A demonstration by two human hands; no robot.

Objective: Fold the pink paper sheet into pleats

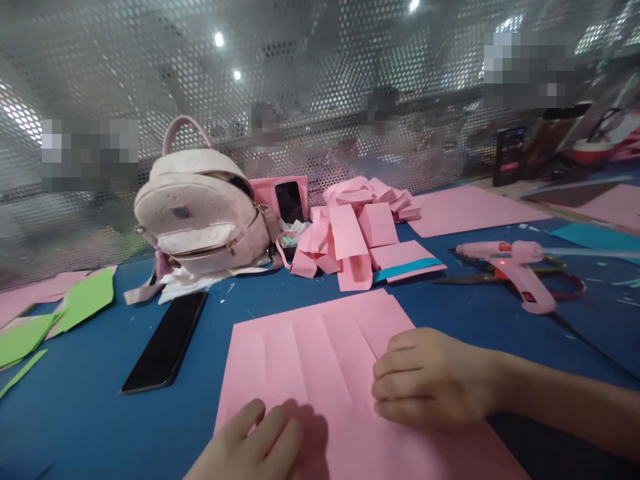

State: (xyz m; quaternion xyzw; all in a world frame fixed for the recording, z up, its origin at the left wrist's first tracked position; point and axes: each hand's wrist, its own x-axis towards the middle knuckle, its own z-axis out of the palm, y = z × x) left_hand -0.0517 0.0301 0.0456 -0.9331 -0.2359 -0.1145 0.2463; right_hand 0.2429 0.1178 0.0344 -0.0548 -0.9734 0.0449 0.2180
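A sheet of pink paper (320, 360) with several lengthwise creases lies in front of me on the blue table. At the lower edge of the view, my left hand (257, 443) rests on the sheet, its bent fingers slightly apart and nothing visible in them. On the sheet's right side, my right hand (435, 383) has its fingers curled together against a folded layer of the paper; the fingertips and thumb are hidden. Beyond the sheet is a heap of folded pink paper pieces (350, 227), with a blue strip (407, 269) across one of them.
A pink glue gun (520, 270), its small light lit, lies over scissors (480, 280) at the right. Left are a black phone (167, 343) and green paper (85, 303). A pale backpack (205, 207) stands against the perforated metal screen (320, 73), near another phone (289, 202).
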